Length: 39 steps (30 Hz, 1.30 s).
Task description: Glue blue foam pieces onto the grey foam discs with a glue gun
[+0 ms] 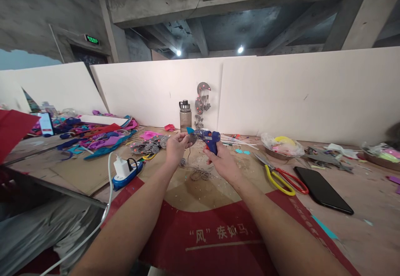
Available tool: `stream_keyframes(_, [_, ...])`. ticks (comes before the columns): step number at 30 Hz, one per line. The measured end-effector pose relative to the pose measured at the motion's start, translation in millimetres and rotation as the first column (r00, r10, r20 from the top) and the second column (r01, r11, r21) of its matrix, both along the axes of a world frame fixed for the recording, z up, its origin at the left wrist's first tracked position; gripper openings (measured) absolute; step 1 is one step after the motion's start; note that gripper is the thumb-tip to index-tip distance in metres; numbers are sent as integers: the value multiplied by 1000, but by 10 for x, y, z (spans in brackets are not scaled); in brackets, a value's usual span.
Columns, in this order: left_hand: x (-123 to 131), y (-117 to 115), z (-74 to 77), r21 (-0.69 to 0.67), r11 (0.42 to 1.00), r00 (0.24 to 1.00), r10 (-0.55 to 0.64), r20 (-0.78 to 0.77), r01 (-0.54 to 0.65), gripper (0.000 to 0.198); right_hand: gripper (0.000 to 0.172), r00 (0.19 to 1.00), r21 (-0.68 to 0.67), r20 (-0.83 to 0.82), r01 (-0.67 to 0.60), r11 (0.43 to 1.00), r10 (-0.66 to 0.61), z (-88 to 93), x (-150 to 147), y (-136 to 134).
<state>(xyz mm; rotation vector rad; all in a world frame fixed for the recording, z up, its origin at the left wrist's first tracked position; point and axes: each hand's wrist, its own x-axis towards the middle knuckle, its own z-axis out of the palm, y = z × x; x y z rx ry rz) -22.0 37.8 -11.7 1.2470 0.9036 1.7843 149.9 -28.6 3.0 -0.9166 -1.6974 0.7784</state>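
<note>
In my right hand (222,159) is a blue hot glue gun (213,140), my fingers wrapped round its handle and its nozzle pointing left. My left hand (175,147) pinches a small grey piece (192,138), which looks like felt, right at the nozzle. A bit of light-blue material (189,130) shows at its top; whether it is attached I cannot tell. Grey cord hangs below the piece, and a loose tangle of cord (201,173) lies on the brown board under my hands. Left of my left hand is a heap of grey decorated pieces (146,146).
Yellow-and-red-handled scissors (278,178) and a black phone (323,189) lie at right. A blue power strip (127,176) with a white plug and cable is at left. Behind stand a bottle (185,117) and a hanging grey moon ornament (203,88). Colourful scraps (106,138) cover the far left.
</note>
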Motion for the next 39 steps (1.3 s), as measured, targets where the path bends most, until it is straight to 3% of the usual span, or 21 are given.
stream_keyframes(14, [-21, 11, -24, 37, 996, 989, 89, -115, -85, 25, 20, 994, -9, 49, 94, 996, -93, 13, -2, -15])
stream_keyframes(22, [-14, -29, 11, 45, 992, 988, 119, -99, -116, 23, 24, 988, -28, 69, 140, 990, -138, 42, 19, -22])
stream_keyframes(35, [-8, -17, -3, 48, 997, 993, 62, -104, -57, 24, 20, 991, 6, 97, 88, 996, -88, 23, -32, -50])
stream_keyframes(39, [-20, 6, -28, 63, 994, 985, 100, -143, -92, 24, 19, 993, 16, 87, 76, 997, -78, 11, -51, -65])
